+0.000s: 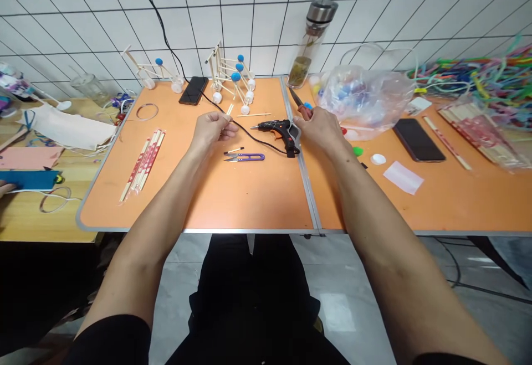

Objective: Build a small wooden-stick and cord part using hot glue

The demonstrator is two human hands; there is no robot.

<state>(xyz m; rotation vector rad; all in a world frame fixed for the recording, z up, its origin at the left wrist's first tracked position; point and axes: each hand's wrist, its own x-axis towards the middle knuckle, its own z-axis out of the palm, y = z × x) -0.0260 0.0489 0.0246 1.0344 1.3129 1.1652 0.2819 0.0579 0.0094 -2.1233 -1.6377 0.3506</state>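
Note:
My left hand [211, 131] pinches a short pale wooden stick [229, 109] between thumb and fingers. My right hand [319, 130] grips a pair of red-handled scissors [305, 111], their dark blades [295, 97] pointing up and left, with a small blue piece [308, 106] at my fingertips. Between my hands lies a black hot glue gun [277, 131] on its side, and its black cable [245, 127] runs under my left hand's reach. Purple-handled thread snips [245, 157] and a small brush [234, 150] lie just below.
Orange tables [249, 199] meet at a metal seam. Stick models with blue balls [231, 77] stand at the back beside a phone [193, 90]. Wrapped chopsticks [143, 160], a plastic bag [361, 96], a glass bottle [311, 44] and pipe cleaners [477, 82] surround them. Another person's hand [4, 189] shows at far left.

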